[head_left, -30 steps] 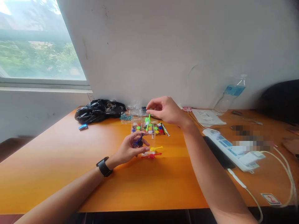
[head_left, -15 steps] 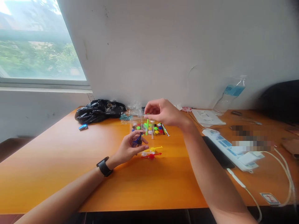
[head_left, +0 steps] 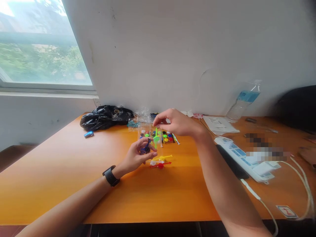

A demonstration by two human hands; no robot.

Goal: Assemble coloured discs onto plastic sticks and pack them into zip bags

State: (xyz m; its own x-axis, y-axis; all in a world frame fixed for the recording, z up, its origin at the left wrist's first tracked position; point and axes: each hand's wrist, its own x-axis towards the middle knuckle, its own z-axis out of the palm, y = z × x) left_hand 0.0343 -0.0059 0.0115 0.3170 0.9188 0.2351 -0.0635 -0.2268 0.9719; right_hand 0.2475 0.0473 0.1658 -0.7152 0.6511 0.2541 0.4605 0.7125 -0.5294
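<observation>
My left hand [head_left: 141,150] is curled around dark blue plastic pieces [head_left: 145,148] that look like arrow spinners; the fingers partly hide them. Above and beyond it, my right hand [head_left: 172,122] pinches one end of a green arrow spinner [head_left: 156,139], which hangs upright with its round hub below the fingers. On the table under my left hand lie a yellow arrow spinner [head_left: 162,158], a white spinner [head_left: 153,163] and a red arrow spinner [head_left: 160,166]. Behind the hands, several coloured spinners [head_left: 169,137] sit in a group, partly covered by clear plastic [head_left: 143,126].
A black plastic bag [head_left: 106,117] and a small blue packet [head_left: 89,134] lie at the back left. To the right are a white power strip [head_left: 238,156] with cables, a dark flat object [head_left: 229,161], a paper sheet [head_left: 219,124] and a clear bottle [head_left: 243,102].
My right hand has lowered slightly, and the green spinner it pinches has come down and nearer to my left hand. My left hand stays in almost the same place.
</observation>
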